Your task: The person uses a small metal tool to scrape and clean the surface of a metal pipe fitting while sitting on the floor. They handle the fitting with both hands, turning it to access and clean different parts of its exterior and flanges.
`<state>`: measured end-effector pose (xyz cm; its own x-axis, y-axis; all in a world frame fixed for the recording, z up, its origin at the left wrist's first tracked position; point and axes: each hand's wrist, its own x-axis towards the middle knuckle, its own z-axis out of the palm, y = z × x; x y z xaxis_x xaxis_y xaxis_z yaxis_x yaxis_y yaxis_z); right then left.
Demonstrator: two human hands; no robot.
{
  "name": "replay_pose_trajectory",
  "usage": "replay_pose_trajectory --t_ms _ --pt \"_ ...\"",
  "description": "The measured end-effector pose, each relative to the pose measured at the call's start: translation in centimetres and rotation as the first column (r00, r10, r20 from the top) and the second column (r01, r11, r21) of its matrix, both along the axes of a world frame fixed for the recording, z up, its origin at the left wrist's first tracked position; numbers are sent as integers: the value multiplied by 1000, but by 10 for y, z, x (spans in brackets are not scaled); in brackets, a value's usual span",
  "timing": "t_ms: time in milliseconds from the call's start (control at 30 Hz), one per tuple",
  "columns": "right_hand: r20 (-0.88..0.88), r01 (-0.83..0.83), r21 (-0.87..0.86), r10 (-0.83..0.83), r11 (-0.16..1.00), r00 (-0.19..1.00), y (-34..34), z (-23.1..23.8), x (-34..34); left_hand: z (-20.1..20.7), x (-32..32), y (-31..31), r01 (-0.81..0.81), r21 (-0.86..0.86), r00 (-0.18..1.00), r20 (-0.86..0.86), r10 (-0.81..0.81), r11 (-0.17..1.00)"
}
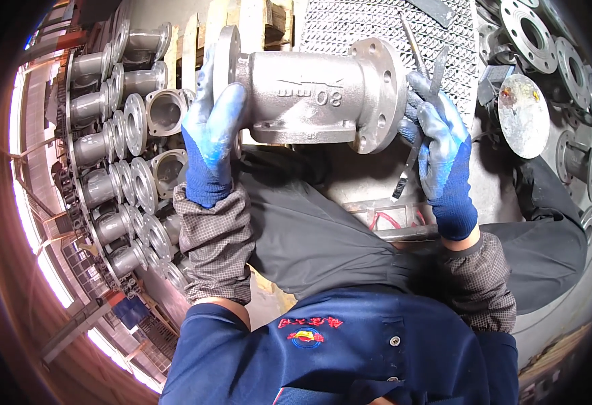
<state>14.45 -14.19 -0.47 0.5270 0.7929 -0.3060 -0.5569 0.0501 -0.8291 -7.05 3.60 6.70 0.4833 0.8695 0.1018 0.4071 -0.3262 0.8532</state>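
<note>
A grey cast-metal valve body (302, 94) with a round, bolt-holed flange at each end lies crosswise in front of me, raised lettering on its side. My left hand (216, 125), in a blue-and-white work glove, is closed on its left flange, thumb on the near side and fingers partly hidden behind. By the right flange, my gloved right hand (437, 135) is closed round a long flat metal bar (409, 169), possibly a file or scraper. The bar slants up through the fingers, its worn end pointing down. Whether these fingers also touch the flange I cannot tell.
Stacked rows of similar grey flanged bodies (100, 145) stand at the left. A patterned metal mat (356, 27) lies beyond the valve body, beside wooden pallet boards (255, 20). A round pale disc (523, 115) and more flanged parts (528, 34) are on the right.
</note>
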Motion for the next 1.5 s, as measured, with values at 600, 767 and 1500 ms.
replay_pose_trajectory --t_ms 600,767,1500 --pt "855 618 -519 381 590 353 -135 -10 93 -12 -20 20 470 685 823 -569 6 557" --pt "771 579 -636 444 510 456 -135 -25 89 -18 -18 8 -66 222 989 -117 93 973" --pt "728 536 -685 441 493 525 -131 -44 94 0 -11 -3 -83 102 981 -169 100 991"
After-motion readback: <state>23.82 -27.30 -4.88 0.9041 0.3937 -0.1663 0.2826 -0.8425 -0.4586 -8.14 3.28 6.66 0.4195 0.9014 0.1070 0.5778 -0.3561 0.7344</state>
